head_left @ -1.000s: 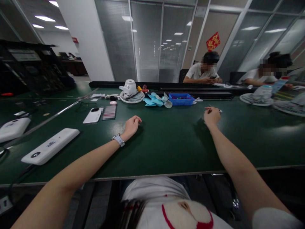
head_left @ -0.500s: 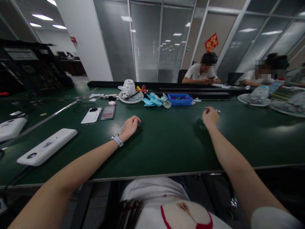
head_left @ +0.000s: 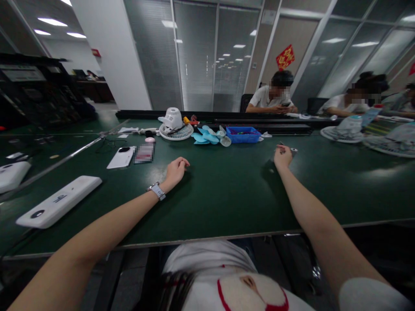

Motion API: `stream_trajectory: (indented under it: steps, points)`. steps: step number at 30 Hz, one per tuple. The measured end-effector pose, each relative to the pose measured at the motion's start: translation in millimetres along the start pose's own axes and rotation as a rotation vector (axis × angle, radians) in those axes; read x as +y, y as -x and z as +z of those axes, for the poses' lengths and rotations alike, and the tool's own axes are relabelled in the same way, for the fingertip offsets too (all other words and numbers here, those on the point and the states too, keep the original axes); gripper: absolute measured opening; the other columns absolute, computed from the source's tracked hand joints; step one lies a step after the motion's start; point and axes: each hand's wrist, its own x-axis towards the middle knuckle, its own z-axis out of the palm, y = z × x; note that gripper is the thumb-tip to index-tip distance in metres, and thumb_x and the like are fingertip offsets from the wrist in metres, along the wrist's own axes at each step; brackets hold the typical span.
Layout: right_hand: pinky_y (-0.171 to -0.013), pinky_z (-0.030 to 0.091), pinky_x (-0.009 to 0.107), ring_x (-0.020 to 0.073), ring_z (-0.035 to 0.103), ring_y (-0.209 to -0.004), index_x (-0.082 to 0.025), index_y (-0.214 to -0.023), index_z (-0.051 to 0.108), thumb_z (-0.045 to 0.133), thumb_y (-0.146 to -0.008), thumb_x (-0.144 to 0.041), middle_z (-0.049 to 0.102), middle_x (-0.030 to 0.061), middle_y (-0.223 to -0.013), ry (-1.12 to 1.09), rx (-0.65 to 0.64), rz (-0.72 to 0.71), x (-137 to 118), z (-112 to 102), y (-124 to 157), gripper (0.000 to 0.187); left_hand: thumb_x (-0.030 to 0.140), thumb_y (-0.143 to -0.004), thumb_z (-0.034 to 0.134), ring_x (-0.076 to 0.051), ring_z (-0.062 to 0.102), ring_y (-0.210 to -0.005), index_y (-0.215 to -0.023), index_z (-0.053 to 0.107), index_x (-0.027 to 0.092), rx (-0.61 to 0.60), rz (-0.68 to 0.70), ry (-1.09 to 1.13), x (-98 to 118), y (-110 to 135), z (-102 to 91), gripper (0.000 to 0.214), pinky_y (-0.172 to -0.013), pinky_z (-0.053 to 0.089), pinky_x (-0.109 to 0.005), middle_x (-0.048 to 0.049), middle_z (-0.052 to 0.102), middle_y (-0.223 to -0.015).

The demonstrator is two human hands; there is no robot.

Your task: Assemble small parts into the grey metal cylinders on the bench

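Note:
My left hand (head_left: 176,171) rests on the green tabletop (head_left: 223,190), its fingers loosely bent and nothing visible in them. A watch (head_left: 158,190) is on that wrist. Off to the right, my right hand (head_left: 282,156) is closed around a small grey object (head_left: 293,151); most of it is hidden by the fingers, so its kind is unclear. Beyond the hands lie light-blue fan blades (head_left: 207,135), beside a blue plastic tray (head_left: 243,137) with small parts inside. A white fan housing (head_left: 171,119) sits on a round fan grille (head_left: 177,133) to their left.
On the left are a white phone (head_left: 120,157), a blurred card (head_left: 144,152) and a long white device (head_left: 60,201) with a cable. More fan parts (head_left: 345,128) stand at the right. Black rails (head_left: 266,128) line the far edge, where other people (head_left: 272,99) sit.
The view has shifted slightly, so things on the table appear a little further left. The grey object shows more beside my right fingers. My left hand keeps its pose.

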Motion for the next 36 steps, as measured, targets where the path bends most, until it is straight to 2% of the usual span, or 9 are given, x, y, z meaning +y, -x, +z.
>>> stream_trajectory:
  steps: [3, 8, 13, 16, 19, 23, 28, 31, 36]
  points:
    - [-0.093, 0.047, 0.04, 0.0214, 0.063, -0.09, -0.018, -0.101, 0.061, 0.053, -0.08, -0.029, 0.068, 0.0079, -0.098, 0.008, -0.016, 0.037, 1.4, -1.3, 3.2, 0.025, 0.021, -0.081, 0.04, -0.016, 0.063, -0.067, -0.076, 0.063, 0.02, -0.005, -0.003, 0.008, 0.6, 0.4, -0.7, 0.024, -0.065, 0.047, -0.025, -0.0029, 0.07, -0.081]
    - [-0.095, 0.047, 0.042, 0.0269, 0.064, -0.098, -0.019, -0.101, 0.053, 0.075, -0.066, -0.035, 0.067, 0.012, -0.101, 0.135, -0.043, 0.179, 5.2, -2.4, 6.3, 0.044, 0.021, -0.082, 0.04, -0.016, 0.063, -0.067, -0.076, 0.063, 0.02, -0.004, 0.001, 0.016, 0.6, 0.7, -0.5, 0.023, -0.064, 0.048, -0.025, -0.0031, 0.071, -0.081]
    - [-0.094, 0.048, 0.041, 0.0278, 0.065, -0.1, -0.021, -0.092, 0.054, 0.078, -0.066, -0.035, 0.07, 0.0126, -0.102, 0.158, -0.033, 0.224, 2.7, -6.2, 7.2, 0.038, 0.02, -0.083, 0.041, -0.016, 0.063, -0.067, -0.076, 0.065, 0.02, -0.002, -0.008, 0.005, 0.0, 0.6, -0.4, 0.024, -0.065, 0.048, -0.025, -0.0028, 0.072, -0.081]
    - [-0.095, 0.048, 0.042, 0.0282, 0.067, -0.1, -0.019, -0.09, 0.057, 0.078, -0.067, -0.037, 0.071, 0.0134, -0.102, 0.161, -0.006, 0.213, -8.4, -7.9, 11.0, 0.036, 0.02, -0.085, 0.04, -0.017, 0.064, -0.07, -0.083, 0.069, 0.019, -0.01, 0.01, -0.037, -0.8, 0.2, -1.2, 0.028, -0.068, 0.048, -0.027, -0.0038, 0.072, -0.084]
    - [-0.094, 0.049, 0.044, 0.0285, 0.068, -0.096, -0.018, -0.09, 0.06, 0.079, -0.067, -0.041, 0.073, 0.0133, -0.099, 0.109, -0.029, 0.1, -32.4, -1.4, 27.5, 0.038, 0.025, -0.089, 0.044, -0.02, 0.064, -0.083, -0.101, 0.072, 0.019, -0.042, 0.165, -0.129, 1.5, 1.3, -1.2, 0.032, -0.079, 0.049, -0.031, -0.0059, 0.073, -0.093]
    - [-0.084, 0.054, 0.04, 0.0254, 0.07, -0.087, -0.016, -0.09, 0.063, 0.082, -0.063, -0.046, 0.074, 0.012, -0.093, -0.179, -0.375, -0.068, -80.6, 17.8, 84.7, 0.044, 0.035, -0.093, 0.049, -0.024, 0.059, -0.105, -0.119, 0.069, 0.02, -0.099, 0.42, -0.189, 14.2, 7.9, 3.1, 0.036, -0.096, 0.045, -0.037, -0.008, 0.072, -0.111]
    - [-0.085, 0.056, 0.039, 0.0229, 0.071, -0.088, -0.019, -0.092, 0.066, 0.084, -0.063, -0.044, 0.075, 0.0094, -0.095, -0.498, -0.885, -0.228, -134.6, 25.8, 175.7, 0.043, 0.038, -0.096, 0.05, -0.024, 0.052, -0.124, -0.13, 0.063, 0.025, -0.162, 0.519, -0.14, 34.0, 17.5, 10.9, 0.039, -0.105, 0.041, -0.041, -0.007, 0.068, -0.126]
    - [-0.081, 0.057, 0.038, 0.0221, 0.071, -0.084, -0.02, -0.089, 0.064, 0.083, -0.064, -0.039, 0.075, 0.0055, -0.088, -0.535, -1.009, -0.274, -148.3, 22.6, 205.7, 0.037, 0.034, -0.096, 0.05, -0.025, 0.051, -0.129, -0.123, 0.069, 0.028, -0.208, 0.516, -0.148, 42.3, 19.7, 11.7, 0.033, -0.108, 0.038, -0.045, -0.0051, 0.07, -0.123]
    - [-0.071, 0.056, 0.033, 0.0197, 0.07, -0.075, -0.023, -0.086, 0.059, 0.079, -0.068, -0.04, 0.072, 0.0002, -0.078, -0.513, -1.042, -0.305, -147.3, 21.3, 216.0, 0.032, 0.034, -0.09, 0.061, -0.026, 0.061, -0.116, -0.105, 0.077, 0.029, -0.226, 0.434, -0.164, 54.1, 20.6, 11.0, 0.022, -0.103, 0.043, -0.044, -0.0049, 0.074, -0.114]
